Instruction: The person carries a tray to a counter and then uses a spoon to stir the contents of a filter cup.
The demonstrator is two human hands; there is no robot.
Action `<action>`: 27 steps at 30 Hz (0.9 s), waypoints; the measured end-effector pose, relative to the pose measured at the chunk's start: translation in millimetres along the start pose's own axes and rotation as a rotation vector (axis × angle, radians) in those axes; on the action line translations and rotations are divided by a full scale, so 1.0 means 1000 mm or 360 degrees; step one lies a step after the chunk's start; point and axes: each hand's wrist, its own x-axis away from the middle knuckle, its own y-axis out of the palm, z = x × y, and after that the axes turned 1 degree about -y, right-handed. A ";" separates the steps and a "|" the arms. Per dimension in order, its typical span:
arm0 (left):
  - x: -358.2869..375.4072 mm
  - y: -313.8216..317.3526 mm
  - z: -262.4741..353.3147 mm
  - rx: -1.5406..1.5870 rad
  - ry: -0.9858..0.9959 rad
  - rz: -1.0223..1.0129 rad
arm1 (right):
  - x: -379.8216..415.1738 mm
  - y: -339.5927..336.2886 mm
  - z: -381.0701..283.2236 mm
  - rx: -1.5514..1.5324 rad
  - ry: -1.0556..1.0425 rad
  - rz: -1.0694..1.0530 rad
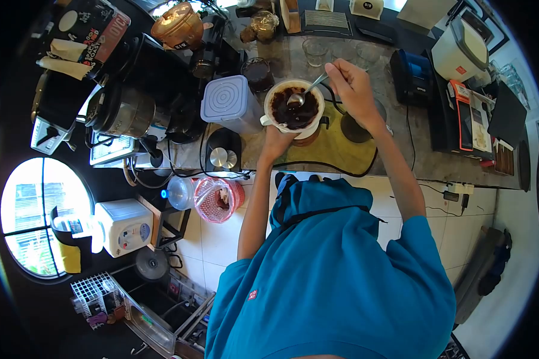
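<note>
A white coffee dripper (pixel 323 108) with dark wet coffee grounds (pixel 300 117) inside stands at the counter's near side. My left hand (pixel 278 142) grips it from below, close to its handle, with the fingers mostly hidden under the dripper. Above the right rim, my right hand (pixel 352 90) pinches the handle of a metal spoon (pixel 312 88). The spoon's bowl rests among the grounds. Beneath and to the right lies an olive-yellow cloth (pixel 347 157). A lidded clear plastic container (pixel 230 106) stands left of the dripper, and a glass of dark liquid (pixel 258 75) is behind it.
Empty glasses (pixel 315 52) stand at the back. A black printer (pixel 411 76) is on the right, with cables running over the counter (pixel 395 149). Coffee machines (pixel 126 110) crowd the left. A pink lined bin (pixel 220 200) sits on the floor below.
</note>
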 end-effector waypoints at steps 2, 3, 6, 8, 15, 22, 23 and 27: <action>0.000 0.001 -0.001 -0.0001 -0.0011 0.0006 | 0.000 -0.001 -0.009 0.0173 -0.0221 0.0058; 0.000 0.001 -0.002 0.0014 0.0022 0.0016 | 0.001 -0.002 -0.016 0.0173 -0.0223 0.0057; -0.002 0.000 -0.009 0.0038 0.0036 0.0006 | 0.003 -0.003 -0.029 0.0431 -0.0365 0.0049; -0.002 0.001 -0.010 0.0047 0.0016 -0.0014 | 0.004 -0.002 -0.027 0.0527 -0.0420 0.0029; 0.000 0.001 -0.003 0.0033 0.0046 0.0026 | 0.010 0.011 0.012 0.0459 -0.0230 0.0078; 0.001 -0.001 0.005 0.0003 -0.0023 -0.0020 | 0.000 0.002 0.031 -0.0100 0.0128 0.0033; 0.000 0.000 0.003 0.0004 -0.0025 -0.0023 | -0.001 0.000 0.024 -0.0102 0.0082 0.0016; -0.002 0.001 -0.009 0.0036 0.0000 -0.0005 | 0.002 -0.004 -0.008 -0.0082 -0.0037 0.0021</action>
